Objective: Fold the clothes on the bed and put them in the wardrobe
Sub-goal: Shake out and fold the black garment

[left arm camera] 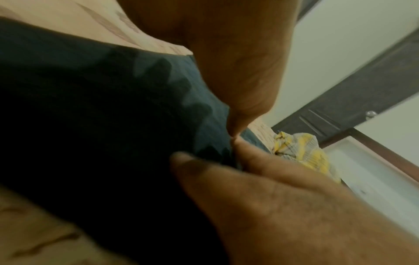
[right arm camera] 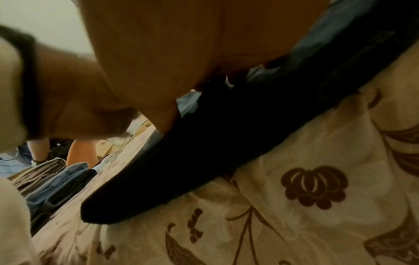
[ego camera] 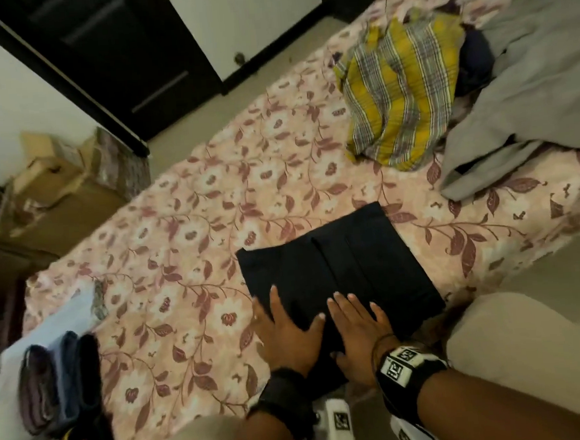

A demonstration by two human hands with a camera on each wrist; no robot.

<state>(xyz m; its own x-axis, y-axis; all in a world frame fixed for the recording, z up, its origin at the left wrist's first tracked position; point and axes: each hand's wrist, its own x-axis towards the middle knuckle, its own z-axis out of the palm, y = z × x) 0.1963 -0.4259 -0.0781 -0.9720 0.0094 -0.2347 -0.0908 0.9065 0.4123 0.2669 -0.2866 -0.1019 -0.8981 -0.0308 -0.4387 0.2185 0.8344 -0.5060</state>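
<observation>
A bed (ego camera: 211,197) covered by a floral sheet fills the head view, with a dark wardrobe (ego camera: 126,59) seen at the upper left of the frame. A folded black garment (ego camera: 347,267) is laid flat at the lower centre, pressed near its lower edge by the left hand (ego camera: 286,333) and the right hand (ego camera: 358,328), both grips being flat with straight fingers and nothing held. A yellow checked cloth (ego camera: 403,95) and a grey garment (ego camera: 527,100) are left unfolded at the upper right, and a pile of folded clothes (ego camera: 59,380) is seen at the lower left.
</observation>
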